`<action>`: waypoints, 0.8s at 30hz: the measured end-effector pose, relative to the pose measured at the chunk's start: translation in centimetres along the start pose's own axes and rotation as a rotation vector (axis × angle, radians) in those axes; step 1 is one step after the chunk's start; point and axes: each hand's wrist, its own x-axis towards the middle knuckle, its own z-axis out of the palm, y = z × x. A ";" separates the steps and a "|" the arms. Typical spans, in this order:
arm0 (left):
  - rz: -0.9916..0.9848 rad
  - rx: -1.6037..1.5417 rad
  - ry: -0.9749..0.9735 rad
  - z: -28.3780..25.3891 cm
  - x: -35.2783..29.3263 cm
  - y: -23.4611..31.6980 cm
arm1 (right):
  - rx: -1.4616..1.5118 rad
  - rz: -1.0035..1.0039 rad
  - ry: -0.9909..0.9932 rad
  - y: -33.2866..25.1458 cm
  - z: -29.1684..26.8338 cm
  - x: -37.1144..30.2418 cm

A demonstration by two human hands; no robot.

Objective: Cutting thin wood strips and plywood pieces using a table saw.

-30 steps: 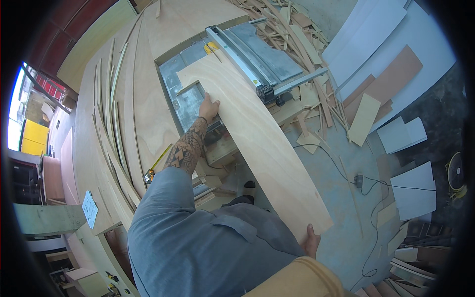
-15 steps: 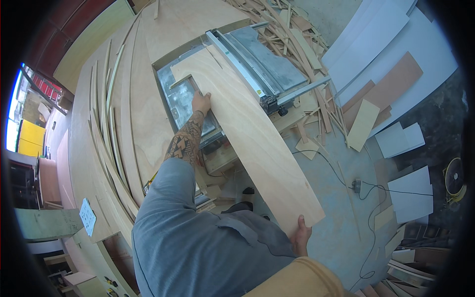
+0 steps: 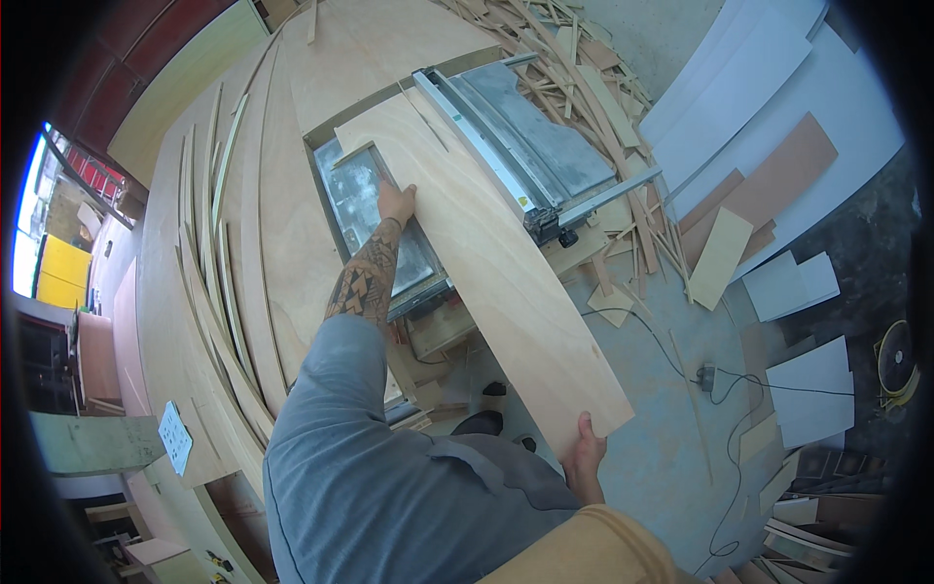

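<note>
A long plywood panel point(image 3: 516, 282) slants from the table saw point(image 3: 360, 200) toward my body, its far end wider on the left past an inner corner. My left hand point(image 3: 397, 202) grips the panel's left edge over the saw's metal top, near that corner. At the near right end, my right hand point(image 3: 585, 457) holds the panel from below, thumb on the top face; its other fingers are largely hidden. Along the panel's right side runs the saw's metal fence point(image 3: 482, 146). A narrow slit shows in the panel's far part.
Long thin wood strips point(image 3: 209, 234) lie on the big wooden table at left. Offcuts point(image 3: 593, 78) are heaped behind the saw. White sheets point(image 3: 739, 88) and scrap boards lean at right. A black cable point(image 3: 735, 467) with a plug box crosses the floor.
The panel has slid slightly farther away over the saw, my right hand moving with it. My left hand keeps its hold on the edge. The view has shifted a little.
</note>
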 end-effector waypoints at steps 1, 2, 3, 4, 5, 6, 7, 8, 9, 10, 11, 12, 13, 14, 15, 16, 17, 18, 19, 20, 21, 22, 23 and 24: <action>0.001 0.002 -0.003 0.0 -1.0 -0.1 | 0.043 0.004 0.025 0.3 0.6 0.4; 0.068 -0.037 -0.090 -0.4 -2.5 -0.6 | 0.043 0.006 0.024 0.5 1.1 0.7; 0.136 -0.075 -0.177 -0.8 -4.1 -0.8 | 0.052 -0.006 0.011 0.9 1.7 1.1; 0.187 -0.045 -0.223 -1.1 -6.3 -0.6 | 0.062 -0.021 0.001 1.2 2.2 1.5; 0.236 -0.015 -0.270 -1.3 -8.5 -0.3 | 0.064 -0.022 0.005 1.6 2.8 2.0; 0.194 -0.020 -0.362 -2.2 -11.0 1.3 | 0.069 -0.020 0.012 1.8 3.2 2.4; 0.149 -0.023 -0.445 -3.2 -12.9 2.6 | 0.074 -0.015 0.009 2.0 3.8 2.7; 0.148 -0.019 -0.436 -3.6 -14.1 2.7 | 0.075 -0.010 0.000 2.4 4.6 3.2; 0.146 0.025 -0.433 -3.7 -15.1 2.6 | 0.074 -0.016 -0.004 2.7 5.5 3.6; 0.144 0.068 -0.433 -3.8 -15.4 2.6 | 0.073 -0.023 -0.006 3.0 6.2 3.9; 0.142 0.068 -0.430 -3.5 -15.2 2.2 | 0.071 -0.022 -0.009 3.2 6.8 4.1; 0.171 0.087 -0.369 -3.2 -14.6 1.4 | 0.083 -0.020 -0.020 3.2 7.7 4.2; 0.204 0.106 -0.314 -3.0 -14.0 1.1 | 0.097 -0.023 -0.026 3.2 8.6 4.4; 0.200 0.103 -0.305 -2.8 -13.3 0.9 | 0.094 -0.023 -0.034 3.3 9.5 4.6; 0.202 0.103 -0.284 -2.7 -12.6 1.1 | 0.082 -0.021 -0.021 3.3 10.3 4.8; 0.203 0.103 -0.262 -2.6 -12.0 1.3 | 0.070 -0.019 -0.009 3.4 11.0 4.9; 0.203 0.100 -0.258 -2.6 -11.5 1.5 | 0.069 -0.022 -0.013 3.3 11.7 5.1; 0.181 0.063 -0.281 -2.6 -10.9 1.7 | 0.052 -0.017 0.003 3.4 12.5 5.3; 0.160 0.027 -0.304 -2.5 -10.3 1.9 | 0.035 -0.013 0.019 3.5 13.2 5.5; 0.162 0.026 -0.301 -2.5 -9.7 2.1 | 0.036 -0.015 0.016 3.5 13.9 5.7; 0.165 0.009 -0.277 -2.5 -9.2 2.0 | 0.035 0.002 0.011 3.5 14.6 5.8; 0.169 -0.007 -0.252 -2.5 -8.7 2.0 | 0.032 0.019 0.007 3.5 15.4 5.9; 0.166 -0.006 -0.248 -2.5 -8.1 2.0 | 0.030 0.021 0.003 3.6 16.3 6.1; 0.140 -0.006 -0.217 -2.3 -7.8 2.2 | 0.020 0.027 0.032 3.7 17.1 6.4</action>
